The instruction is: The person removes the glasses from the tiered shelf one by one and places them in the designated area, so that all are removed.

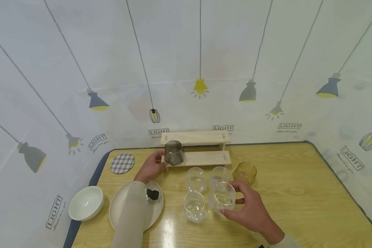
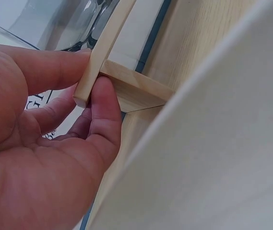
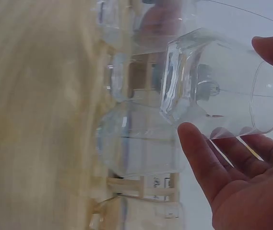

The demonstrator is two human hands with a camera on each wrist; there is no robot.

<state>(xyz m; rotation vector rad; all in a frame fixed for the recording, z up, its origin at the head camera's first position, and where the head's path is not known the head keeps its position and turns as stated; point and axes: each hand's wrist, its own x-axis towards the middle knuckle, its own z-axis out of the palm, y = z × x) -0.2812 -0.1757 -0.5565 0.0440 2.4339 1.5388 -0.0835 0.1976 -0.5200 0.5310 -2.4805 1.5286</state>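
Observation:
My left hand (image 1: pixel 150 167) pinches the left end of the lower board of a two-step wooden shelf (image 1: pixel 206 157), thumb and fingers on opposite faces in the left wrist view. Right beside those fingers, a smoky grey glass (image 1: pixel 174 153) stands on that board. A clear faceted drinking glass (image 3: pixel 218 91) is gripped by my right hand (image 1: pixel 250 209), the thumb on one side and the fingers on the other; it is raised off the table. Three more clear glasses (image 1: pixel 194 206) stand near it, in front of the shelf. An amber glass (image 1: pixel 245 173) is just beyond my right hand.
On the left, a large cream plate (image 1: pixel 157 215) lies partly under my left sleeve, with a small black object (image 1: pixel 153 194) overlapping it. A white bowl (image 1: pixel 86 203) and a checked round coaster (image 1: pixel 122 163) are farther left. A printed curtain (image 1: pixel 179 51) surrounds the wooden table (image 1: pixel 297 193).

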